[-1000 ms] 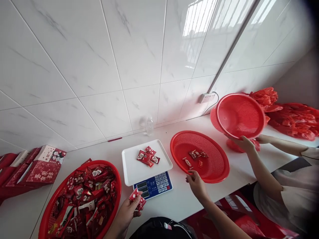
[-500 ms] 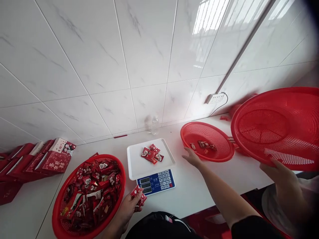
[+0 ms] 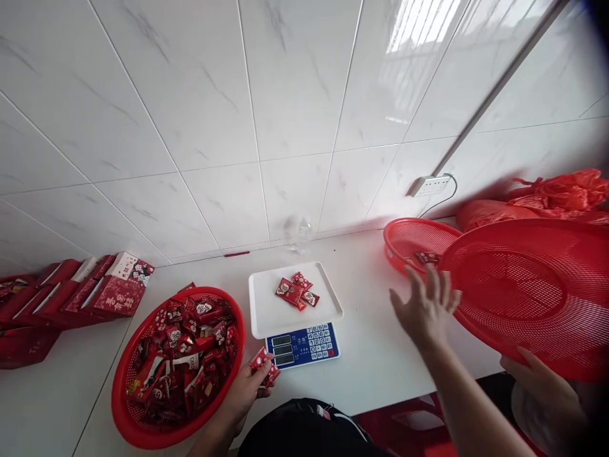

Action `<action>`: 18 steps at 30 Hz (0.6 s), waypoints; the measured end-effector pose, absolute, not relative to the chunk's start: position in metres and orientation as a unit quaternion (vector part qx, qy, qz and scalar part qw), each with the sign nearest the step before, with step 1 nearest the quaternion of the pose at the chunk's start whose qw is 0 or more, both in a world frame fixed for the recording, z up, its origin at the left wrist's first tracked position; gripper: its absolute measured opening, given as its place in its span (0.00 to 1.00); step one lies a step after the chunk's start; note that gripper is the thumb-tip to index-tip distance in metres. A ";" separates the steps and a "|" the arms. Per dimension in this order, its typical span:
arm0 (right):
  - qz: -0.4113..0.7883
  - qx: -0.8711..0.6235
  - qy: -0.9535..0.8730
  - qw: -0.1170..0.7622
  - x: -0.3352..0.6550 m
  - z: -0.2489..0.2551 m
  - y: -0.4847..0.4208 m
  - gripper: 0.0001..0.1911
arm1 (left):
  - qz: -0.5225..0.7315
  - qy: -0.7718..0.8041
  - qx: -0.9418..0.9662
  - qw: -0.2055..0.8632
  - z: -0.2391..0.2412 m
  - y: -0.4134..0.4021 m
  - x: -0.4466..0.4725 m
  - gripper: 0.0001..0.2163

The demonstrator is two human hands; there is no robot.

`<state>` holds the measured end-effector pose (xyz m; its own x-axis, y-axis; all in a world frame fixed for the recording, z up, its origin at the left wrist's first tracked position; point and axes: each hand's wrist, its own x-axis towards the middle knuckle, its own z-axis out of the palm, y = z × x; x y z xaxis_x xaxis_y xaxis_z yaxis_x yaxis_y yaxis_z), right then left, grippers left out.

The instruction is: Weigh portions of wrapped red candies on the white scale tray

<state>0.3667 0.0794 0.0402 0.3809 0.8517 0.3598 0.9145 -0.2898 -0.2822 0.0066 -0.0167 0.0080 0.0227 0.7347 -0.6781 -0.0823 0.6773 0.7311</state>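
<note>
My left hand (image 3: 247, 390) is closed around a few small red candy packets with white dots (image 3: 264, 365), just in front of the scale's keypad panel (image 3: 304, 346). Spread fingers show on my right hand (image 3: 427, 310), which is raised at the edge of two red plastic baskets and holds nothing. Behind it, the smaller red basket (image 3: 397, 244) has a few packets in it. Another person's hand (image 3: 547, 387) grips the larger, tilted red basket (image 3: 511, 285). Several red packets (image 3: 291, 292) lie on the white scale tray (image 3: 264, 324).
A red basket (image 3: 118, 393) heaped with candy packets stands at the left. Beyond it are red gift boxes (image 3: 117, 285). Against the wall are a clear plastic object (image 3: 303, 236) and a power strip (image 3: 431, 185). Red plastic bags (image 3: 561, 197) lie at the back right.
The smaller basket has shifted right, away from the scale, and my right hand has moved right with its fingers spreading. The larger basket now overlaps it. My left hand keeps its packets.
</note>
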 end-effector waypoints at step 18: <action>0.190 -0.766 -0.604 -0.110 0.390 -0.010 0.057 0.12 | 0.277 0.611 0.279 0.688 0.007 -0.012 0.008 0.28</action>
<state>0.3900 0.0575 -0.0105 0.1972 0.8840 -0.4239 0.9674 -0.2454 -0.0618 0.0085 -0.0122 0.0068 0.1006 0.7216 -0.6849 -0.0412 0.6909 0.7218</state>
